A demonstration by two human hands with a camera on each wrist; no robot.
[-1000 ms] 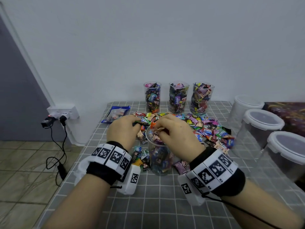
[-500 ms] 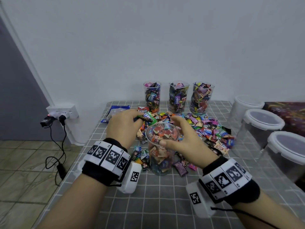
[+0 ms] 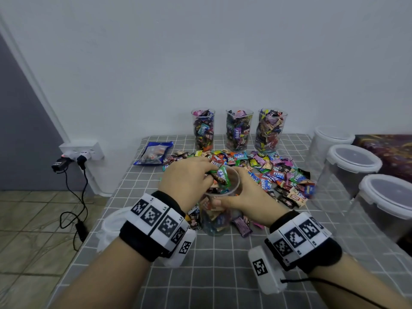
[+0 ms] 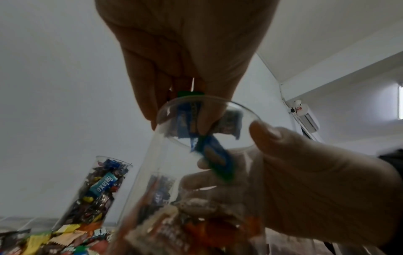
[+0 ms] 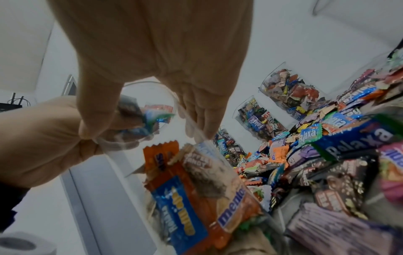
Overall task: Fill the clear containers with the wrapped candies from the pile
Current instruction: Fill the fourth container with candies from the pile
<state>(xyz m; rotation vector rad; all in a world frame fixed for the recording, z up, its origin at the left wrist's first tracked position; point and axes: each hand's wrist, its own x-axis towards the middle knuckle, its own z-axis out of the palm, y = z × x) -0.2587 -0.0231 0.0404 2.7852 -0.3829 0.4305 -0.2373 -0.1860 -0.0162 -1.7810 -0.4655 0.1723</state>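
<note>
A clear cup (image 3: 217, 221), part filled with wrapped candies, stands on the grey checked table (image 3: 214, 264). My right hand (image 3: 247, 195) grips it just below the rim, thumb toward me. My left hand (image 3: 187, 179) hovers over its mouth and pinches a few wrapped candies (image 3: 219, 176). In the left wrist view those candies (image 4: 185, 120) sit inside the rim and a blue one (image 4: 218, 158) hangs lower in the cup (image 4: 152, 172). The candy pile (image 3: 278, 172) spreads behind and to the right. Three full cups (image 3: 238, 130) line the wall.
Three lidded clear tubs (image 3: 354, 159) stand along the table's right side. A blue bag (image 3: 153, 152) lies at the back left. A wall socket (image 3: 82, 150) with plugs and cables hangs beyond the left table edge. Loose candies (image 3: 243, 226) lie around the cup's base.
My left hand has come from the pile to the cup's mouth with candies. My right hand has left the cup's top and taken hold of its side.
</note>
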